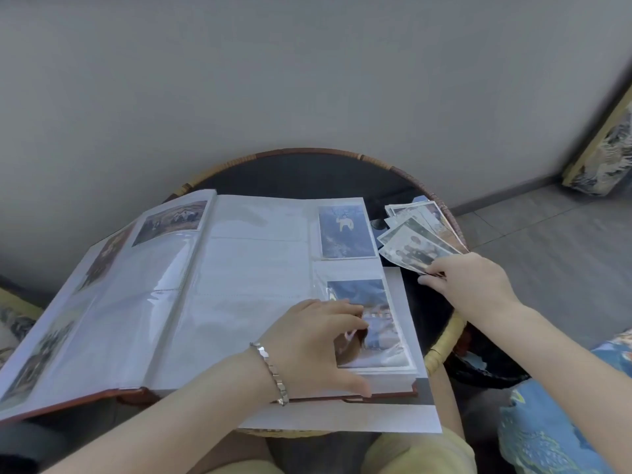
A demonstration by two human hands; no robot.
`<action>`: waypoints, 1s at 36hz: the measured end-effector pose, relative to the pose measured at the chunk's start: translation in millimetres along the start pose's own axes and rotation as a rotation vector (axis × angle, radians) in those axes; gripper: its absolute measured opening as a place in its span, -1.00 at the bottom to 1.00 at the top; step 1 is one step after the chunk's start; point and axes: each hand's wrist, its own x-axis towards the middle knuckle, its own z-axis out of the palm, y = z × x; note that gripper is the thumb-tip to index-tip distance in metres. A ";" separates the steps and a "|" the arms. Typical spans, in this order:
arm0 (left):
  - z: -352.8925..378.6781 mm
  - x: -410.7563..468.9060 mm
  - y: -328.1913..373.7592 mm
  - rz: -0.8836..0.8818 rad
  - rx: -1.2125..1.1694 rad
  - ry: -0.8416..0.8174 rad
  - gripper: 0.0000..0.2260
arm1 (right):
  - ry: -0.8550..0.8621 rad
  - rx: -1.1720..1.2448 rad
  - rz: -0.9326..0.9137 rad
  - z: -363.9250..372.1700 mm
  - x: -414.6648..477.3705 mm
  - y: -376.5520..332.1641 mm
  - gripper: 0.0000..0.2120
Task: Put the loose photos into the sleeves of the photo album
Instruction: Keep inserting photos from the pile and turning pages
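A thick photo album [239, 268] lies open on a round table. Its right page holds a photo in the upper right sleeve [345, 231] and another in the lower right sleeve [372, 323]. My left hand [314, 340], a bracelet on its wrist, rests on that lower sleeve with fingertips on the photo. A fanned pile of loose photos [415, 234] lies on the table right of the album. My right hand [465, 282] pinches the near edge of the pile's front photo. The left page [113, 302] carries several photos.
The round table has a dark top and a wicker rim [441, 350]. A white sheet [376, 419] lies under the album's near right corner. A grey wall stands close behind. A patterned cushion [561, 412] sits at the lower right, and my knees are below the table edge.
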 end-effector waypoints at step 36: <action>-75.1 -42.8 -64.7 -0.884 0.337 0.229 -0.48 | -0.226 0.309 -0.057 -22.4 -11.1 -72.0 -0.58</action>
